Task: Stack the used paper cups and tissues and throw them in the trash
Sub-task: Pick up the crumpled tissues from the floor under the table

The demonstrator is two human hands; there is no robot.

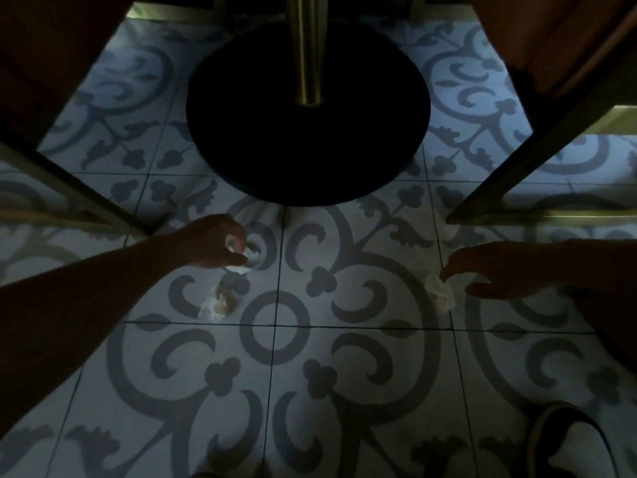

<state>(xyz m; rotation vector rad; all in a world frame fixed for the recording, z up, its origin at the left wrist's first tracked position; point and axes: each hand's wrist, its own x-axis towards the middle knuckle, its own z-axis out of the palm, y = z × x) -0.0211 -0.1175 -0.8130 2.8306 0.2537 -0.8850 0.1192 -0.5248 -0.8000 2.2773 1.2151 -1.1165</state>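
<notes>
The scene is dim, looking down at a patterned tile floor under a table. My left hand [215, 241] is closed around a crumpled white tissue [246, 257] just above the floor. Another crumpled tissue [219, 303] lies on the tiles right below that hand. My right hand [489, 269] reaches in from the right, its fingertips pinching the top of a third crumpled tissue [439, 291] that still rests on the floor. No paper cups are in view.
A round black table base [306, 139] with a brass pole [305, 46] stands just beyond the hands. Chair legs [82, 198] slant in at the left and chair legs [517, 160] at the right. A sandal [568, 443] shows at bottom right.
</notes>
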